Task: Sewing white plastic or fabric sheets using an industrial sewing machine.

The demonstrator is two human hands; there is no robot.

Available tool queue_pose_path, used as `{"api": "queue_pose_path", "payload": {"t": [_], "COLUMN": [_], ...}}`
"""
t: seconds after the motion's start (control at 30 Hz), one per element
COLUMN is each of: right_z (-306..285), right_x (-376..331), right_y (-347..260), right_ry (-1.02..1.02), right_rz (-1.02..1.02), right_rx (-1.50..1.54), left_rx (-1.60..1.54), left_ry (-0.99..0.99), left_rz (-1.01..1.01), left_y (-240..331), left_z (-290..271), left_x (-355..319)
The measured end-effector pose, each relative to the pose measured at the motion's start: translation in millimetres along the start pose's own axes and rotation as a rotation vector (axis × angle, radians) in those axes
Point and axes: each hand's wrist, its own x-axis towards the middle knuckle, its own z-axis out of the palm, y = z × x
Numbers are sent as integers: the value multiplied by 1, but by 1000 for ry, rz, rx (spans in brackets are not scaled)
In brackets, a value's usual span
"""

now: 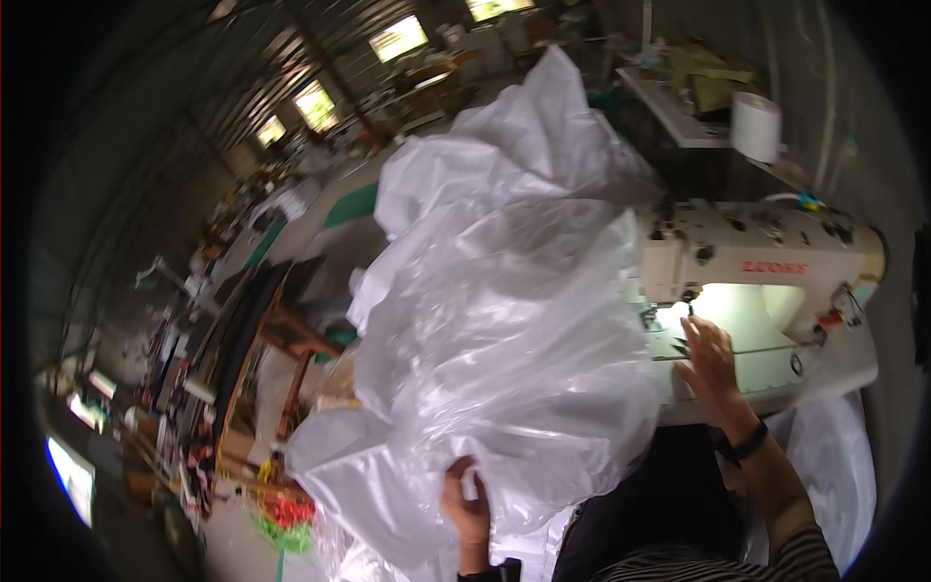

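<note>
Most of the translucent plastic sheet [504,320] is bunched up to the left of the sewing machine [766,262]; none looks under the needle yet. My left hand [467,504] grips its lower edge; my right hand [711,364] lies open by the needle.

head view looks down, close over sewing machine [766,262]

Translucent white plastic bag [504,330], crumpled, billowing, held up
</note>
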Motion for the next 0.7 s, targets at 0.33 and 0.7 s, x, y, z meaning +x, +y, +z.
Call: {"api": "queue_pose_path", "payload": {"t": [0.33, 0.7], "right_z": [-13, -125], "right_x": [34, 147], "right_y": [-165, -193], "right_ry": [-501, -329], "right_rz": [-306, 244], "right_rx": [739, 2343], "left_rx": [-909, -1440], "left_ry": [-918, -152], "left_rz": [-328, -1319], "left_y": [59, -57], "left_z": [111, 183], "left_x": [-122, -122]}}
